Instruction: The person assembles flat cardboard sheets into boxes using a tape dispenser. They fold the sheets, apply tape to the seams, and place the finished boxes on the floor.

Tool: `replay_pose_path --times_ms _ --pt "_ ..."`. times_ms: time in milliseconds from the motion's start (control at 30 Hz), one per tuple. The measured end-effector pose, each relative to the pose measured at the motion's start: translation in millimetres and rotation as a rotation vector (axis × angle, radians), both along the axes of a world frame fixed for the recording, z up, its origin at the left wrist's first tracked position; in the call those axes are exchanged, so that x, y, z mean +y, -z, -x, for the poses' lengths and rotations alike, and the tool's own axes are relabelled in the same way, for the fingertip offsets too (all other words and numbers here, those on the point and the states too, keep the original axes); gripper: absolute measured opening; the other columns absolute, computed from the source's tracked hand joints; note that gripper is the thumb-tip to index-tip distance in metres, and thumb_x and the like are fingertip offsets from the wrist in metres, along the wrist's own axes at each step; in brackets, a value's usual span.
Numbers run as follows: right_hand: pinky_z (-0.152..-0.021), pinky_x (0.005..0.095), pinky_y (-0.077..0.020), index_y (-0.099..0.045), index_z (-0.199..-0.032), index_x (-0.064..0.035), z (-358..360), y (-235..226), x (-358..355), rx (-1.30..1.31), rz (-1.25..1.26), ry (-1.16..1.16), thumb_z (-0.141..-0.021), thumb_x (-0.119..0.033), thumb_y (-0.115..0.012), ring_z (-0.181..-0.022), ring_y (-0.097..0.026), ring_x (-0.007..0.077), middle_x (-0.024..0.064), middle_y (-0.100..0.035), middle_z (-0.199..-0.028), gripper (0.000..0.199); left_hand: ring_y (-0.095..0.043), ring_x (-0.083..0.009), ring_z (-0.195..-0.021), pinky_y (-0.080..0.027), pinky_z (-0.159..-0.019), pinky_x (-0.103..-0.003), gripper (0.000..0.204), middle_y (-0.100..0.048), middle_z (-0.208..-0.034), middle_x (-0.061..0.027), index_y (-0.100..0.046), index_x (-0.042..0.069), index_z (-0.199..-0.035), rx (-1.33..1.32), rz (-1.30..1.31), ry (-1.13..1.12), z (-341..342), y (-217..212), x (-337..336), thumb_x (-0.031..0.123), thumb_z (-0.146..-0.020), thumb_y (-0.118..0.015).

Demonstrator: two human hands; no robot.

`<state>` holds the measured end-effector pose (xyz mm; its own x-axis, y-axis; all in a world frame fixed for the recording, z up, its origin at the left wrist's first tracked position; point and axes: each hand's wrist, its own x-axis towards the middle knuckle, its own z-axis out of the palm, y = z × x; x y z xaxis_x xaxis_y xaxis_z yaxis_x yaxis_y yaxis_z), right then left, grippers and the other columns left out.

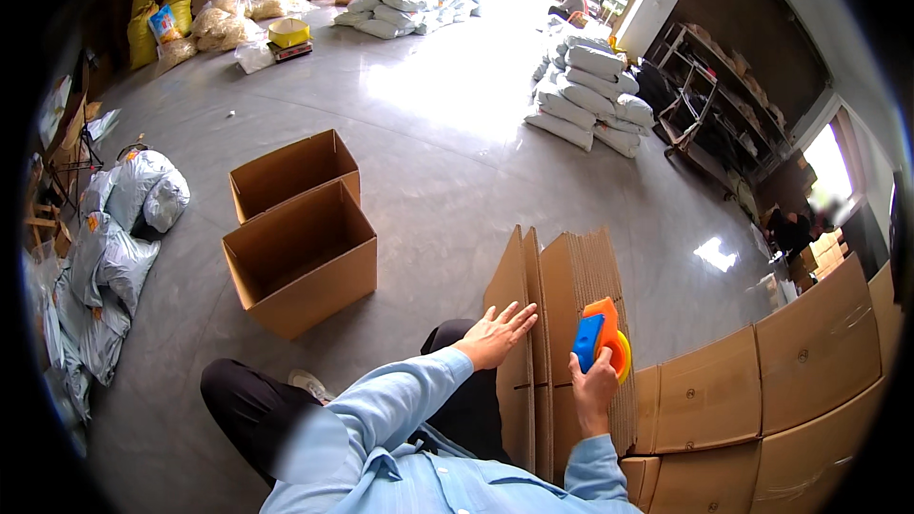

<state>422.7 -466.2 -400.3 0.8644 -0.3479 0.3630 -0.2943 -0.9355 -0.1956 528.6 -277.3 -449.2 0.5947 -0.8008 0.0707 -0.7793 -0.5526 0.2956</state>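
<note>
My left hand (498, 334) lies with fingers stretched out against the nearest of several flattened cardboard boxes (512, 371), which stand on edge in a row in front of me to the right. Wrapped in my right hand (594, 385) is a tape dispenser (598, 331), blue and orange with a roll of yellow tape (622, 357) on its right side. It is held up over the tightly packed part of the flattened stack (590, 271). Two open-topped cardboard boxes (300, 257) stand one behind the other on the floor to the left.
Grey-white filled bags (124, 228) lie heaped at the left. More bags are piled at the far right (595, 86) and far middle (395, 9). Closed cartons (804, 362) are stacked close on my right. A metal rack (724, 86) stands along the right wall; a person (574, 2) sits near the bright doorway.
</note>
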Motion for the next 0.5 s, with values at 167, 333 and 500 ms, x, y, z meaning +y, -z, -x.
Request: replay_pose_path --times_ms 167,333,500 --pt "-0.067 0.0401 -0.0541 -0.049 -0.103 -0.0018 3.2 -28.4 46.8 0.085 -0.206 -0.051 -0.074 -0.036 -0.072 -0.071 -0.065 0.0358 0.0196 -0.063 -0.080 0.050 -0.015 -0.0331 -0.138 -0.027 -0.105 -0.053 0.081 -0.006 -0.152 -0.0061 -0.014 0.010 -0.145 -0.001 0.000 -0.034 1.1 -0.2 -1.3 0.002 -0.075 -0.054" --pt "-0.065 0.0375 -0.0540 -0.045 -0.103 0.0011 -3.2 14.5 40.9 0.159 -0.050 -0.099 -0.071 -0.039 -0.075 -0.071 -0.065 0.0351 0.0215 -0.061 -0.077 0.060 -0.021 -0.0351 -0.136 -0.031 -0.103 -0.053 0.081 -0.008 -0.152 -0.0079 -0.016 0.008 -0.145 -0.022 -0.018 -0.083 6.5 -5.7 -5.3 0.007 -0.075 -0.057" --pt "-0.066 0.0353 -0.0544 -0.043 -0.105 0.0012 -4.2 16.6 40.4 0.194 -0.106 -0.170 -0.066 -0.043 -0.078 -0.073 -0.066 0.0334 0.0209 -0.061 -0.079 0.069 -0.032 -0.0353 -0.130 -0.037 -0.099 -0.047 0.071 -0.021 -0.148 -0.0114 -0.028 0.002 -0.140 -0.087 0.049 -0.117 5.9 1.5 3.5 0.010 -0.076 -0.058"
